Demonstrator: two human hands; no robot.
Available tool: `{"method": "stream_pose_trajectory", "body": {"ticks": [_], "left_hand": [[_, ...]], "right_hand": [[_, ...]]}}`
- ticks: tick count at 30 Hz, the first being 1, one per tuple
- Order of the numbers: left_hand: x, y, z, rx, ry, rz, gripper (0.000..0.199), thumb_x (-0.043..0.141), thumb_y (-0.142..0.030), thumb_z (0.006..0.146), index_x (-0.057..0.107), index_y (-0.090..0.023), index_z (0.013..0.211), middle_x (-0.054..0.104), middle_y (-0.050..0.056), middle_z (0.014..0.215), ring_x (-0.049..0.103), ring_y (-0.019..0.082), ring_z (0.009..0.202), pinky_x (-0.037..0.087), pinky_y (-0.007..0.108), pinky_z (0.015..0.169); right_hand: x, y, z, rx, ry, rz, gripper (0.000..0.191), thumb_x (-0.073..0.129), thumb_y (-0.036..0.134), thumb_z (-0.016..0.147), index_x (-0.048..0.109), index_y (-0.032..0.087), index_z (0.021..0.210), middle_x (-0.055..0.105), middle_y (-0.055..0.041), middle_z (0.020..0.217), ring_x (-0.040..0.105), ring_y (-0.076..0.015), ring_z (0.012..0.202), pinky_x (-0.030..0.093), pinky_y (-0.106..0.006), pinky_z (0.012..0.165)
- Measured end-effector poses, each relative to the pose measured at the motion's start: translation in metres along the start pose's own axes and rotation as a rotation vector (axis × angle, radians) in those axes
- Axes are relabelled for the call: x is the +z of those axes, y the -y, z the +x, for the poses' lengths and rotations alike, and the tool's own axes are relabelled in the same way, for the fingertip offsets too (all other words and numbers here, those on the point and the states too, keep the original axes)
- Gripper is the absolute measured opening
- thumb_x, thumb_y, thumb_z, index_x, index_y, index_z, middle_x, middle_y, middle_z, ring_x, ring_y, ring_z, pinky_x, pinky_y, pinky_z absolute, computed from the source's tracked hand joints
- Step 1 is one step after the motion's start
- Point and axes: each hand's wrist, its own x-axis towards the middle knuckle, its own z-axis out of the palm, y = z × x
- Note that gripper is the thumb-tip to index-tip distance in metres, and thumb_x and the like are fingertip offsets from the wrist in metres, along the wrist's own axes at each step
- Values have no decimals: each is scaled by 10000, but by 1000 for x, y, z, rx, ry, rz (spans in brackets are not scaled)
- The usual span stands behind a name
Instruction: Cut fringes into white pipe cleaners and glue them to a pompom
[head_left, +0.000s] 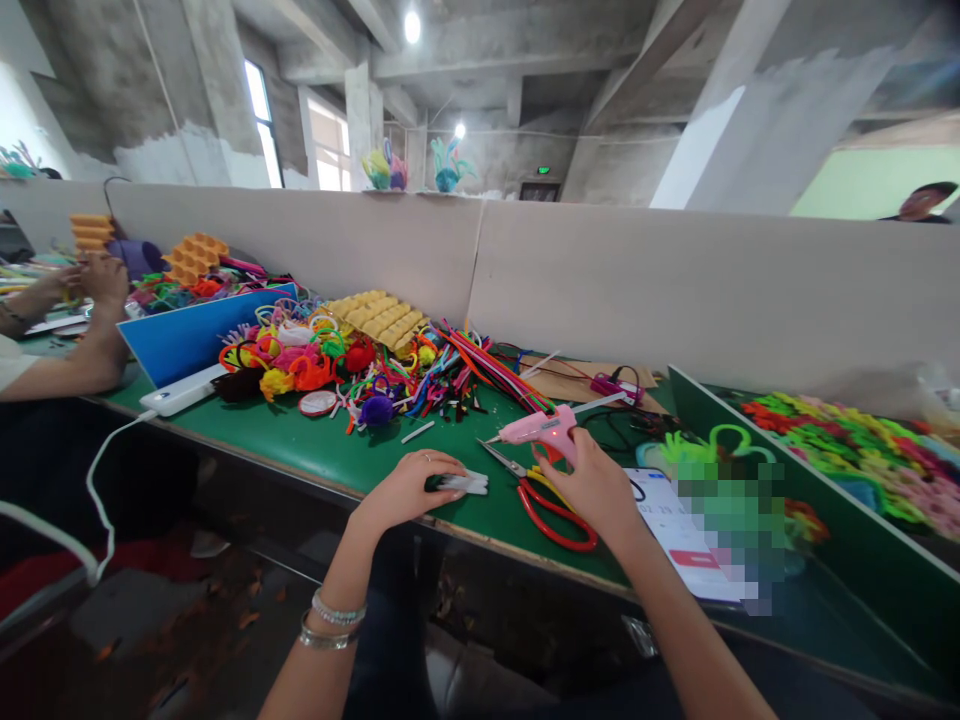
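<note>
My right hand (589,485) is closed around the handle of a pink hot glue gun (544,430), whose nozzle points left above the table. A glue stick (600,402) sticks out behind it. Below lie scissors with red handles (551,520), their blades partly spread; something yellow shows beside them. My left hand (412,485) rests near the table's front edge, its fingers closed on small white strips (469,483). The strips lie side by side, and their exact kind is unclear. A loose white piece (418,432) is on the green table (337,455) beyond that hand.
Colourful pipe cleaners (450,375) and fuzzy shapes are heaped behind my left hand, with a yellow egg tray (382,318). A phone (686,540) lies right, before a green divider (810,480). A white power strip (191,390) and another person's hands (105,280) are left.
</note>
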Motion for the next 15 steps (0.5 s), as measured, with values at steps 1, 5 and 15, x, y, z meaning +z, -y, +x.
{"method": "stream_pose_trajectory", "body": {"ticks": [1, 5, 15], "left_hand": [[-2, -1, -1, -22, -14, 0, 355, 591, -391, 715, 600, -251, 1042, 608, 34, 1085, 520, 185, 1018, 370, 298, 904], [-4, -5, -1, -72, -73, -31, 345, 528, -422, 757, 578, -250, 1051, 618, 17, 1066, 527, 173, 1003, 373, 290, 895], [34, -16, 15, -319, -286, 281, 217, 506, -372, 779, 593, -257, 941, 623, 18, 962, 501, 209, 960, 355, 345, 831]], "right_hand": [[0, 0, -1, 2, 2, 3, 349, 432, 472, 753, 435, 175, 937, 606, -77, 866, 599, -217, 731, 361, -262, 525], [-1, 0, -2, 0, 20, -23, 331, 439, 448, 750, 438, 182, 947, 608, -71, 892, 600, -208, 719, 360, -261, 524], [-8, -7, -4, -169, 86, -50, 261, 440, 370, 769, 458, 173, 939, 615, -70, 861, 591, -203, 786, 377, -255, 557]]}}
